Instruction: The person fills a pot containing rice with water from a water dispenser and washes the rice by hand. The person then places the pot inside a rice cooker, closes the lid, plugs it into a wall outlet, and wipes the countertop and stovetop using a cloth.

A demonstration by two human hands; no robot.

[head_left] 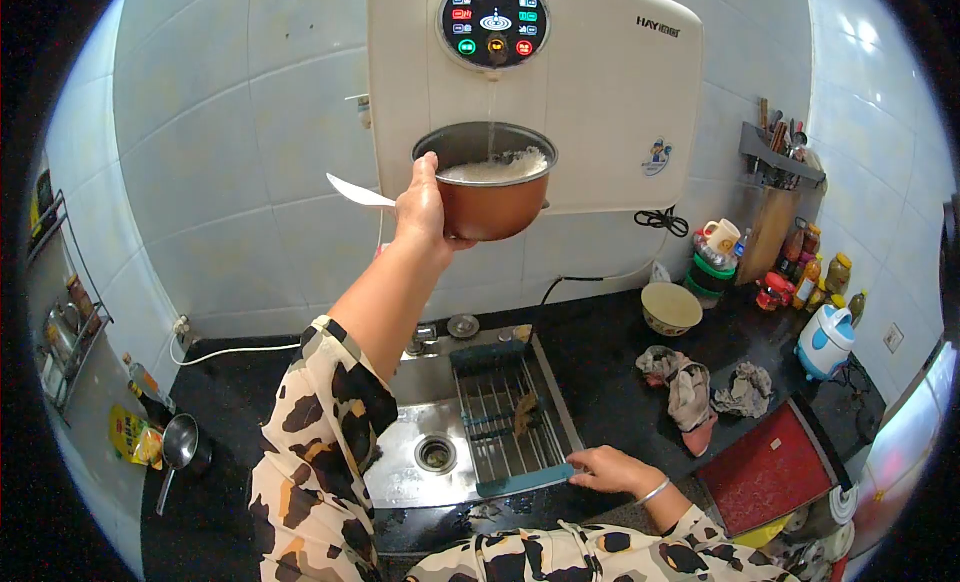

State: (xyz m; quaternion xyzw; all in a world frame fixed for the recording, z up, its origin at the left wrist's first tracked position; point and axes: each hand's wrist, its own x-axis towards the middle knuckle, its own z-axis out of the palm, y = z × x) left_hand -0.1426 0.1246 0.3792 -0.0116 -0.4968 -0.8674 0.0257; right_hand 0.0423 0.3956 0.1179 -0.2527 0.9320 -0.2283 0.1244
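Observation:
My left hand holds a copper-brown cooking pot with a grey inside, thumb at its rim. Inside lies white, grainy food that looks like rice. A thin stream of water falls into it from the wall-mounted water dispenser. Behind my left hand a white blade-like piece sticks out; whether I hold it cannot be made out. Low at the sink's front right corner, my right hand has its fingers loosely stretched, beside the teal end of the wire drain rack.
Below the pot is a steel sink. A cream bowl, crumpled cloths, a red board and bottles are on the right. A steel ladle lies left. Black cable hangs under the dispenser.

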